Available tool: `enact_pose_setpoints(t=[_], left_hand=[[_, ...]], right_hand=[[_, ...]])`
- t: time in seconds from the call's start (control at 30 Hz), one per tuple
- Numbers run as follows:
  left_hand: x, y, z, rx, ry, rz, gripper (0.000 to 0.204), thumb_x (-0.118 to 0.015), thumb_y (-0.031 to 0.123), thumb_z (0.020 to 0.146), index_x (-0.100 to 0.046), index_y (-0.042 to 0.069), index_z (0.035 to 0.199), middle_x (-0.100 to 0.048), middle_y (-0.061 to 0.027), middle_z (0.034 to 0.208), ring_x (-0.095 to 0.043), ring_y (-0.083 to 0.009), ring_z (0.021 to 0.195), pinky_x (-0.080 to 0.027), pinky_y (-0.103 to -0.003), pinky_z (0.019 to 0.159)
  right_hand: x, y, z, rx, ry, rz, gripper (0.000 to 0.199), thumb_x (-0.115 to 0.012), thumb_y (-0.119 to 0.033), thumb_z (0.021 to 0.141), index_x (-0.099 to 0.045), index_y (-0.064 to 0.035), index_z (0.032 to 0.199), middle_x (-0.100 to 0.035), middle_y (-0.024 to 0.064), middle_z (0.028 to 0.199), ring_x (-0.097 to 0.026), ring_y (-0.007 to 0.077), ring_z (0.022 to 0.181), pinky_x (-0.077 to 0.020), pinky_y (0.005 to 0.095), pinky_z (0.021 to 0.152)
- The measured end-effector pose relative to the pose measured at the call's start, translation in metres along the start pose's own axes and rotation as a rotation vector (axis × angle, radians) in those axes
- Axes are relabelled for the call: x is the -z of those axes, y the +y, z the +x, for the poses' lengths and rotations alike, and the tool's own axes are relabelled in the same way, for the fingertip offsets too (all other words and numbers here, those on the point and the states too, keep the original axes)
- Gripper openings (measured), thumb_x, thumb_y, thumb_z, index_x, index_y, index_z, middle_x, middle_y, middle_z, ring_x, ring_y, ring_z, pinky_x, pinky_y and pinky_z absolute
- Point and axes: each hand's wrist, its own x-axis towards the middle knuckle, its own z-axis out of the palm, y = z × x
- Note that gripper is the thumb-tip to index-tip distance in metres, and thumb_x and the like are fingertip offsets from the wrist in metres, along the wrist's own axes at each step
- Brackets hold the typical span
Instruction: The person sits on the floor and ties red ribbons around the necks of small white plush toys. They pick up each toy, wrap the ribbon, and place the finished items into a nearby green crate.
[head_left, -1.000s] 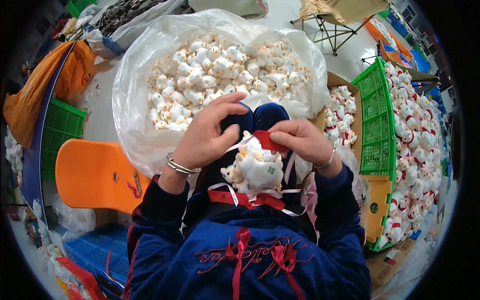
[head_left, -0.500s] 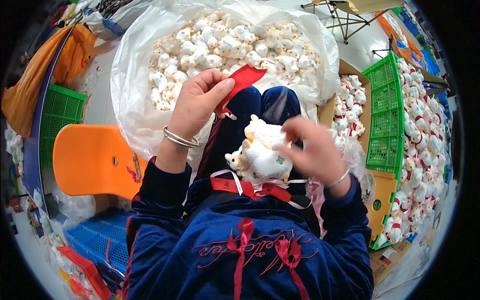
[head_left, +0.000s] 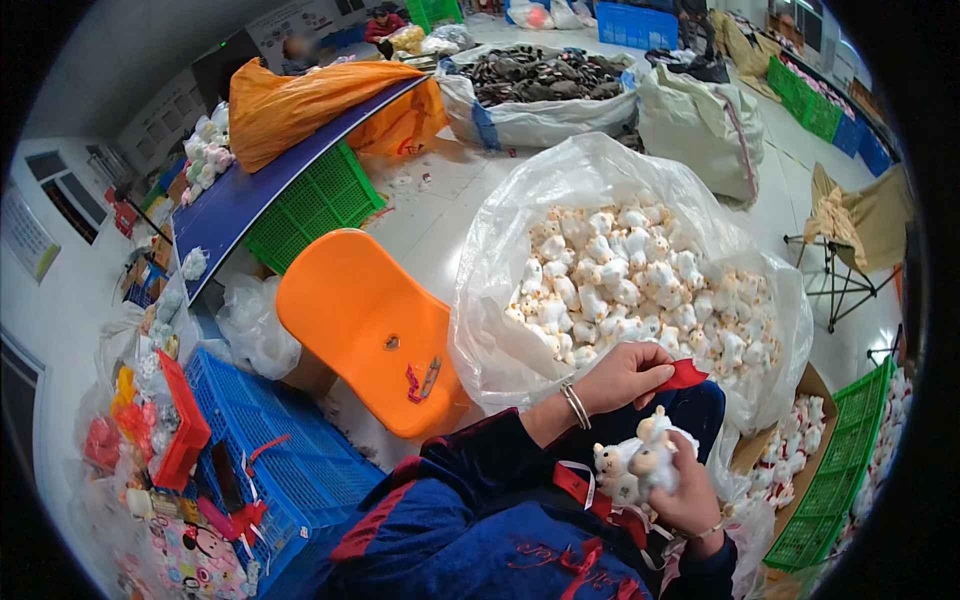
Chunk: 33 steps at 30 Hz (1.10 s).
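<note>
My left hand [head_left: 625,375] pinches a red ribbon [head_left: 684,376] and holds it out to the right, above my lap. A silver bracelet circles that wrist. My right hand [head_left: 690,492] grips a small white plush toy [head_left: 640,458] against my lap, the toy's head facing left. More red ribbon [head_left: 588,495] with white strips lies across my dark blue jacket. Just beyond my hands stands a big clear plastic bag [head_left: 500,260] full of the same white plush toys [head_left: 630,290].
An orange plastic chair [head_left: 370,325] stands to my left, with a blue crate [head_left: 270,455] and a red tray [head_left: 185,420] nearer me. Green crates [head_left: 830,480] with plush toys line the right. A blue board [head_left: 260,180], orange sack and large filled bags lie beyond. People sit far back.
The view has swung left and up, showing more of the room. My left hand has carried the red ribbon to the right; my right hand keeps the toy low on my lap.
</note>
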Motion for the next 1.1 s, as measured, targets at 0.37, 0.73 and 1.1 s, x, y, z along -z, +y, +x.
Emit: enact_pose_setpoints(t=[0.37, 0.73, 1.1], left_hand=[[-0.002, -0.018, -0.005, 0.087, 0.128, 0.129, 0.019, -0.067, 0.019, 0.097, -0.070, 0.003, 0.105, -0.063, -0.0009, 0.074, -0.057, -0.0074, 0.058, -0.046, -0.023, 0.052], [-0.024, -0.010, -0.007, 0.005, -0.082, 0.544, 0.016, -0.069, 0.013, 0.094, -0.070, 0.000, 0.102, -0.067, -0.0029, 0.079, -0.059, -0.0084, 0.067, -0.048, -0.025, 0.060], [-0.026, 0.005, -0.016, -0.086, -0.525, 0.384, 0.048, -0.070, 0.013, 0.086, -0.058, -0.001, 0.131, -0.064, -0.0165, 0.123, -0.063, -0.0256, 0.114, -0.049, -0.037, 0.097]], right_hand=[[0.024, 0.034, 0.023, 0.223, 0.202, 0.723, 0.053, -0.070, -0.011, 0.080, -0.058, -0.0022, 0.131, -0.065, 0.0063, 0.122, -0.062, 0.0194, 0.113, -0.0476, 0.0373, 0.101], [0.026, 0.002, 0.024, 0.291, 0.187, 0.787, 0.065, -0.079, -0.001, 0.073, -0.057, -0.0034, 0.135, -0.064, 0.0049, 0.128, -0.060, 0.0161, 0.119, -0.0459, 0.0328, 0.105], [0.032, 0.016, 0.031, 0.468, 0.095, 0.308, 0.070, -0.081, -0.007, 0.072, -0.058, -0.0033, 0.138, -0.060, 0.0119, 0.139, -0.048, 0.0248, 0.136, -0.0410, 0.0370, 0.111]])
